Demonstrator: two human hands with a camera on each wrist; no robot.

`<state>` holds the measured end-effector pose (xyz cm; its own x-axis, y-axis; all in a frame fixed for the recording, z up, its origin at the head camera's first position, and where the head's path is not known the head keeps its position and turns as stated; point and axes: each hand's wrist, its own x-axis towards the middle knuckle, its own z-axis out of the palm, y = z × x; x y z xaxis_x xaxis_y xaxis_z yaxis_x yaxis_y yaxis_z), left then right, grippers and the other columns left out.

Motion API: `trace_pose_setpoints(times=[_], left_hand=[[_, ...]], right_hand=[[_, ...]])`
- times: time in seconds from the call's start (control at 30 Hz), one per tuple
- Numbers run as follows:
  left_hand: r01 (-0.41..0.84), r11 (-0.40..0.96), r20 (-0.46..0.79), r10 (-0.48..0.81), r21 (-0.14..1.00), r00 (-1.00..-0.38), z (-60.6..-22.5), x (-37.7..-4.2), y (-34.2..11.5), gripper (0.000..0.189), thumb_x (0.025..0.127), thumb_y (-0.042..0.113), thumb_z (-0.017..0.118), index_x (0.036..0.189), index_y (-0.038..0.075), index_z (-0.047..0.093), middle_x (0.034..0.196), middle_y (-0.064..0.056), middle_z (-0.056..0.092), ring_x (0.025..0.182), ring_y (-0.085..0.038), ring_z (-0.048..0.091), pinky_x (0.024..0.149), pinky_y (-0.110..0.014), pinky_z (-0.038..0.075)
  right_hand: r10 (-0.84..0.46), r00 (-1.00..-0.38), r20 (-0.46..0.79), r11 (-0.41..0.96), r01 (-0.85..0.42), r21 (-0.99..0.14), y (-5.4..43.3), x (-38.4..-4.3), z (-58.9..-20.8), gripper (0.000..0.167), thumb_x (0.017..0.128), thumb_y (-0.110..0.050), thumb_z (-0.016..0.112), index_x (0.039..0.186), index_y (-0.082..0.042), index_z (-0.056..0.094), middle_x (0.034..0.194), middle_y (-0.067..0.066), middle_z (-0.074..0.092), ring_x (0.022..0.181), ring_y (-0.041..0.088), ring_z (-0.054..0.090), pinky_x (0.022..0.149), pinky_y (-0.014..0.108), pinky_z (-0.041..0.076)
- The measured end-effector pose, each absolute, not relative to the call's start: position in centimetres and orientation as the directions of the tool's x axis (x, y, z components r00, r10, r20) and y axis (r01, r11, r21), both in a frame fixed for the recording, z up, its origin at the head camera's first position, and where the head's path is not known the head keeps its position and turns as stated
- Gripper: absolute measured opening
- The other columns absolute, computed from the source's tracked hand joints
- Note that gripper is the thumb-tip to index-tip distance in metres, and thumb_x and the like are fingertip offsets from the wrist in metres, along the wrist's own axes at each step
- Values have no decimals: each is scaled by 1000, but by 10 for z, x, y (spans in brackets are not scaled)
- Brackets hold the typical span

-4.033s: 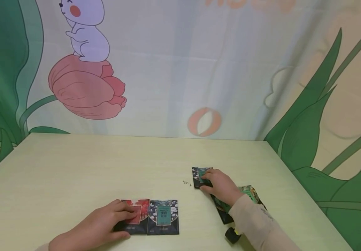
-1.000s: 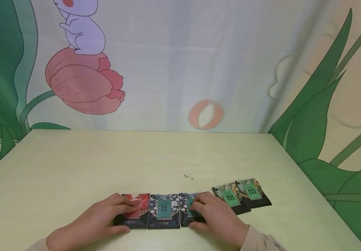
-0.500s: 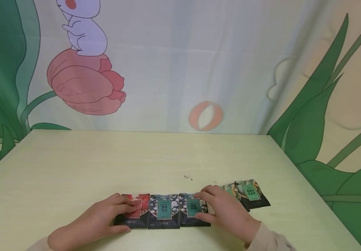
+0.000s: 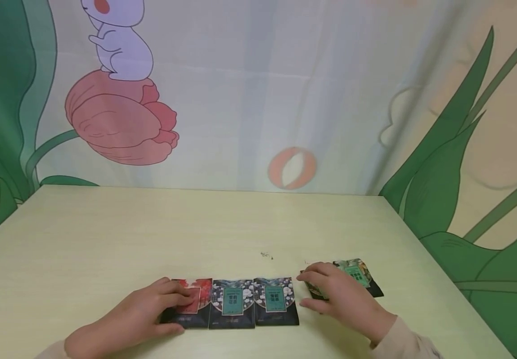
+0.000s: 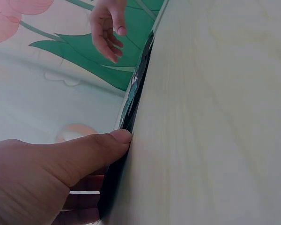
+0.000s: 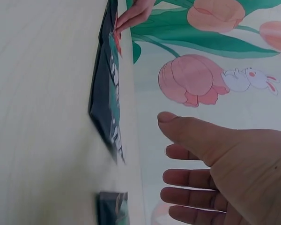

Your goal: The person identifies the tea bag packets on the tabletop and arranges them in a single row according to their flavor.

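Observation:
My left hand (image 4: 128,316) holds a red-and-black tea sachet (image 4: 203,299), fingers over its left part and thumb at the front edge. Joining it on the right are two dark sachets with white blossoms and teal labels, the middle sachet (image 4: 233,304) and the right-hand sachet (image 4: 276,301), all flat in one row. My right hand (image 4: 346,296) hovers with parted fingers over two overlapping green-and-black sachets (image 4: 368,279) and largely covers the nearer one. In the right wrist view, nothing lies between the right thumb and fingers (image 6: 187,178).
The sachets lie on a pale wooden table (image 4: 119,234). Small dark crumbs (image 4: 266,255) are scattered behind the row. A printed curtain (image 4: 222,109) with flowers and a rabbit hangs along the table's back edge.
My right hand brought a blossom sachet to the row's right end, released it and moved right over the green sachets. The left hand stays put. A black-capped item seen earlier at front right is out of sight.

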<state>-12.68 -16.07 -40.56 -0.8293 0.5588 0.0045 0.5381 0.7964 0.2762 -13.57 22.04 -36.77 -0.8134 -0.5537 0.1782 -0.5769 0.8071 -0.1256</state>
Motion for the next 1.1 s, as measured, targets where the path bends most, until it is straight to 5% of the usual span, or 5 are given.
trace_pose_setpoints(times=[0.33,1.1], left_hand=[[547,790,0,569,278,-822,-409,-127,-160,55,77,56,71,119,21,69,122,6,60,111,-16,54,89,-39,55],[520,807,-16,546,281,-838,-406,-127,-161,57,76,57,72,120,21,69,123,6,60,112,-15,53,89,-39,55]], right_hand=[[-478,-874,81,853,-485,-194,247,-145,-383,42,84,-38,71,120,-17,66,124,3,61,112,24,60,91,42,53],[-532,-846,27,835,-529,-151,271,-155,-393,57,80,-53,68,124,-16,65,128,4,59,120,31,55,94,48,50]])
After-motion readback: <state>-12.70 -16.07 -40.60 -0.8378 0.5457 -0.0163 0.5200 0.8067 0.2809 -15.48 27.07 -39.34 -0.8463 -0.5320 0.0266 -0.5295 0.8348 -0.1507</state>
